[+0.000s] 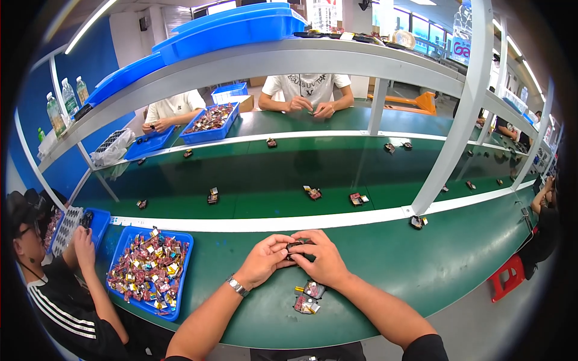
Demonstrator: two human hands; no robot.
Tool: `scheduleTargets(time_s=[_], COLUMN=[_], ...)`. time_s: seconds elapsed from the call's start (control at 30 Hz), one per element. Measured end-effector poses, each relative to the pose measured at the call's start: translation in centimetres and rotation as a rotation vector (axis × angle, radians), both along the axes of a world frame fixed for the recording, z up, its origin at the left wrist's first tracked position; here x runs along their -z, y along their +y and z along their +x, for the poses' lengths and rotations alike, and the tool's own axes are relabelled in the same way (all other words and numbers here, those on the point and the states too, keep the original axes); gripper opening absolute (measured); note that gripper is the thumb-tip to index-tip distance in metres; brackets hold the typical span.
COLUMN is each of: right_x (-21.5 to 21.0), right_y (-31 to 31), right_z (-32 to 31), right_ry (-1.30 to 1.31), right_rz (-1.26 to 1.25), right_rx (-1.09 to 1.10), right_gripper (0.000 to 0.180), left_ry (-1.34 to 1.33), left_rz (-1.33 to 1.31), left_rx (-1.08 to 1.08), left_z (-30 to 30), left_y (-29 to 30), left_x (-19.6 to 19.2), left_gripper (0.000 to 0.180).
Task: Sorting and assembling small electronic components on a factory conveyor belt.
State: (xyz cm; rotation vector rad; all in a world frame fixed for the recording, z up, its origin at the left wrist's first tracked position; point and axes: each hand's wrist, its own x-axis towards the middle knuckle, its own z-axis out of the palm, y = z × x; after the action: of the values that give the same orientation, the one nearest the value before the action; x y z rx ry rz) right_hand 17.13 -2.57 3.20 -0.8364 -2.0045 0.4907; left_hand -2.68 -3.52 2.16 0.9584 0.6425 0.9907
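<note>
In the middle of the green bench, my left hand [266,262] and my right hand [320,257] meet around a small black plastic part [292,248]. Fingers of both hands pinch it and cover most of it, so its exact kind does not show. Close below my right hand lie two small electronic assemblies: one with a yellow tab [313,289] and another with a reddish board and white piece [306,305]. A metal watch [237,286] circles my left wrist.
Left of me, a blue tray [189,265] is heaped with similar assemblies. Beyond a white rail [253,225], a green belt [259,204] carries several scattered units. A grey post [448,120] rises at right, under a shelf with blue bins [229,36]. Co-workers sit left, opposite and right.
</note>
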Motion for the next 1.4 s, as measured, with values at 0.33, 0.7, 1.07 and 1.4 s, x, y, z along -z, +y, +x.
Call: scheduleTargets(time_s=[0.33, 0.7, 1.07, 1.4], right_x=[0.1, -1.0, -0.4, -1.8], right_y=[0.1, -0.5, -0.2, -0.5], right_z=[0.3, 0.1, 0.0, 0.0], right_ry=[0.058, 0.033, 0.094, 0.024], right_rz=[-0.141, 0.091, -0.043, 0.187], right_rx=[-0.048, -0.003, -0.04, 0.077], right_gripper=[0.018, 0.022, 0.023, 0.023], left_ry=[-0.007, -0.11, -0.117, -0.062], left_rz=[0.003, 0.038, 0.045, 0.026], left_rx=[-0.004, -0.027, -0.019, -0.105], left_z=[0.4, 0.3, 0.6, 1.2], left_y=[0.1, 0.0, -0.2, -0.5], left_x=[0.1, 0.3, 0.6, -0.3], left_gripper=[0.026, 0.026, 0.024, 0.027])
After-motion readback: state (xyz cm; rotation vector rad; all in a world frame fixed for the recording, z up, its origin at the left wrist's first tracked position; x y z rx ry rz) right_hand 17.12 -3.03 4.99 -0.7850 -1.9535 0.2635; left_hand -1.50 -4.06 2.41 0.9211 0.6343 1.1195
